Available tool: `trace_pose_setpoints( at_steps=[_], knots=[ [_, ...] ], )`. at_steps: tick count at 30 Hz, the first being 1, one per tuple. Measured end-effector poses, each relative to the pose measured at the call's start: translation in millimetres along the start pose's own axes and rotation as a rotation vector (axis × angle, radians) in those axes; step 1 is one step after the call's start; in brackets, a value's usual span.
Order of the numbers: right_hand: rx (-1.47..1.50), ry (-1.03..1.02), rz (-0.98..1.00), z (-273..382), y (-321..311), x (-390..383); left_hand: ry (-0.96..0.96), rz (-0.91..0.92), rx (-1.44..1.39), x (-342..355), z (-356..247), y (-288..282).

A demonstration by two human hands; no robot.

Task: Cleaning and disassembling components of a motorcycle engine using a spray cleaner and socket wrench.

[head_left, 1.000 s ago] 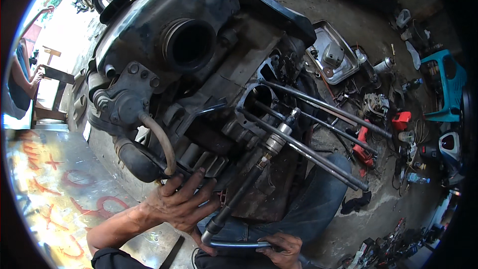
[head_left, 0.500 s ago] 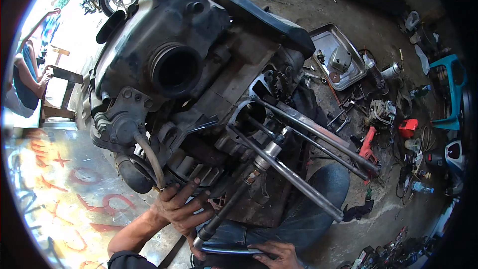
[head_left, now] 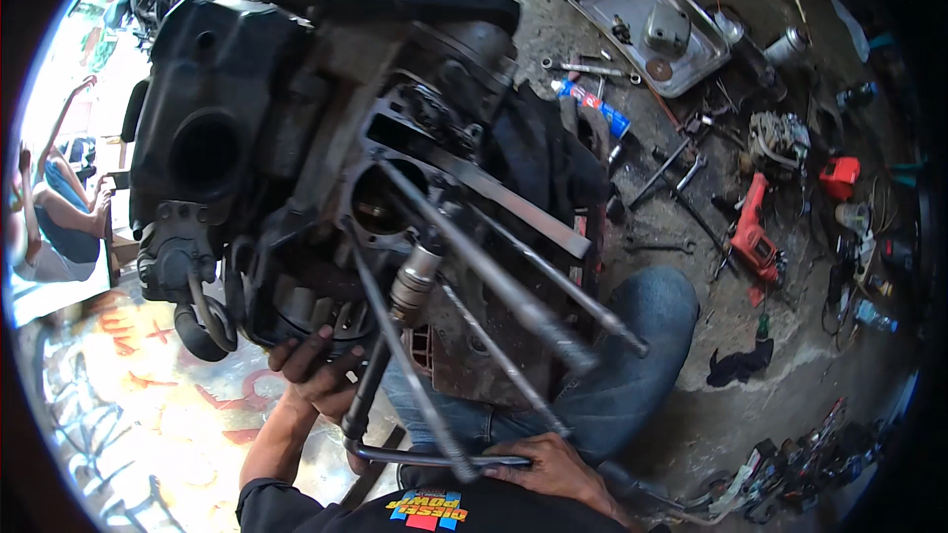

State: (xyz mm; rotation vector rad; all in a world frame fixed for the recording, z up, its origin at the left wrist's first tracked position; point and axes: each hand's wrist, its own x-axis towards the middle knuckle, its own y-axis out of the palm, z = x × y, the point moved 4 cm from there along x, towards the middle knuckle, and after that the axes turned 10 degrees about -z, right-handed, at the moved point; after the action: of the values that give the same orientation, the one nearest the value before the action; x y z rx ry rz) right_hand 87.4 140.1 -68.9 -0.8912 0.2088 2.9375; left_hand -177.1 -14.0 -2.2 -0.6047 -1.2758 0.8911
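Note:
Both my hands are at an L-shaped socket wrench [head_left: 434,457] with a long dark extension. My left hand [head_left: 321,370] is curled beside its bend, thumb under the corner and fingertips against the engine; the grip is partly hidden. My right hand [head_left: 553,469] closes on the handle's far end. The extension leads up to a shiny socket [head_left: 417,271] beside the open cylinder bore [head_left: 387,199] of a motorcycle engine. Several long studs project from around this bore toward me, one blurred stud [head_left: 494,262] crossing the middle. A flat metal guide strip [head_left: 533,212] lies among them.
A metal tray [head_left: 652,79] holds an engine cover. On the floor lie a blue tube [head_left: 602,111], spanners, a red power tool [head_left: 757,229], a carburettor-like part [head_left: 780,141] and a dark rag [head_left: 741,363]. Another person [head_left: 69,207] sits at the far left.
The head view has shifted, so the engine appears farther left and more floor shows at right. Both hands stay at the wrench, its handle remaining roughly level.

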Motion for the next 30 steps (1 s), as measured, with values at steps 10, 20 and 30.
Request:
trace_pose_setpoints(
  at_steps=[10, 20, 30],
  knots=[
    [0.087, -0.076, 0.057, -6, 7, 8, -0.102, -0.052, 0.022, 7, -3, 8],
    [0.012, -0.111, -0.076, 10, 4, -7, -0.149, -0.058, 0.006, 3, -1, 4],
    [-0.228, -0.198, -0.401, 15, 15, -10, -0.024, -0.096, -0.239, -28, -1, 23]
  ],
)
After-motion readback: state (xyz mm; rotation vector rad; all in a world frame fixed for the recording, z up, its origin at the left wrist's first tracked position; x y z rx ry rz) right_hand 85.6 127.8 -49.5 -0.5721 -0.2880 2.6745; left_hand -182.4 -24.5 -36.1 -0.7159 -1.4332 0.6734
